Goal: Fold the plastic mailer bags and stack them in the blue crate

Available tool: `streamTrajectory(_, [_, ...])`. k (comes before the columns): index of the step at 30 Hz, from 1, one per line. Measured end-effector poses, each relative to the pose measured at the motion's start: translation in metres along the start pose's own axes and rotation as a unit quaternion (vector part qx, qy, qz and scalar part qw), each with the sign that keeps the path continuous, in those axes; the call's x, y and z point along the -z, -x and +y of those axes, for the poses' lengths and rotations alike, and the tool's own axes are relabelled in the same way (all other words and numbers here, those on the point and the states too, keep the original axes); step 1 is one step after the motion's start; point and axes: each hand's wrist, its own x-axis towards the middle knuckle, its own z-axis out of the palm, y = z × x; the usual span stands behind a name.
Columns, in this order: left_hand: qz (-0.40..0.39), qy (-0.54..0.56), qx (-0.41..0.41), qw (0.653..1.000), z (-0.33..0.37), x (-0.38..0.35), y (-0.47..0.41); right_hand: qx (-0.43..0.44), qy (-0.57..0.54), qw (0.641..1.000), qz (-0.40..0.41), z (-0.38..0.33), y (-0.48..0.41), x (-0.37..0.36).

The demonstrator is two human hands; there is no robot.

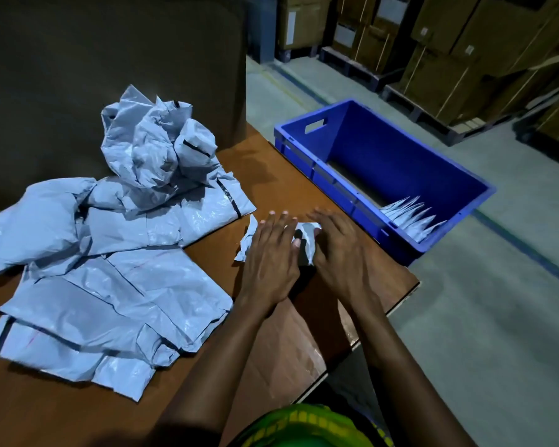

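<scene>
The left hand [271, 250] and the right hand [339, 253] lay side by side, palms down and fingers fairly straight, both pressing on a small, partly folded grey plastic mailer bag [307, 240] on the brown wooden table [271, 175]. The bag showed in the gap between the hands, and a crumpled corner stuck out to the left of the left hand. Neither hand curled round anything. Left of the hands, a loose pile of flat and crumpled grey plastic mailer bags [110, 253] covered much of the table. The rectangular blue plastic crate [304, 156] stood just beside the table's right edge, with a row of folded grey bags [410, 217] leaning in its near corner. Stacked brown cardboard boxes [439, 59] lined the background.
</scene>
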Motion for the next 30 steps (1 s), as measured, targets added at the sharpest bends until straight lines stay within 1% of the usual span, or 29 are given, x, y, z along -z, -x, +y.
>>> streamTrajectory(2, [-0.032,-0.025,-0.007,0.999,-0.014,-0.013,-0.008,-0.006,0.055,0.996,-0.064,0.004,-0.007,-0.017])
streamTrajectory(4, [-0.032,-0.058,-0.002,0.998,-0.026,-0.024,-0.003,-0.026,0.116,0.986,-0.118,0.011,0.000,-0.031])
streamTrajectory(5, [-0.026,-0.078,-0.004,0.997,-0.030,-0.027,0.003,-0.035,0.134,0.982,-0.130,0.014,0.007,-0.036])
streamTrajectory(7, [-0.021,-0.108,-0.016,0.994,-0.033,-0.030,0.015,-0.046,0.140,0.981,-0.125,0.018,0.023,-0.040])
streamTrajectory(11, [-0.024,-0.109,-0.011,0.994,-0.031,-0.026,0.017,-0.048,0.142,0.979,-0.138,0.016,0.027,-0.038])
streamTrajectory(17, [-0.051,-0.144,-0.050,0.987,-0.043,-0.025,-0.006,-0.069,0.153,0.979,-0.112,0.016,0.017,-0.050])
streamTrajectory(22, [-0.058,-0.157,-0.044,0.985,-0.044,-0.028,-0.016,-0.078,0.186,0.976,-0.084,0.023,0.012,-0.061])
streamTrajectory(25, [-0.065,-0.155,-0.032,0.985,-0.039,-0.025,-0.020,-0.091,0.180,0.975,-0.096,0.023,0.008,-0.061])
streamTrajectory(30, [-0.067,-0.164,-0.043,0.983,-0.039,-0.027,0.000,-0.076,0.202,0.971,-0.103,0.021,0.026,-0.060])
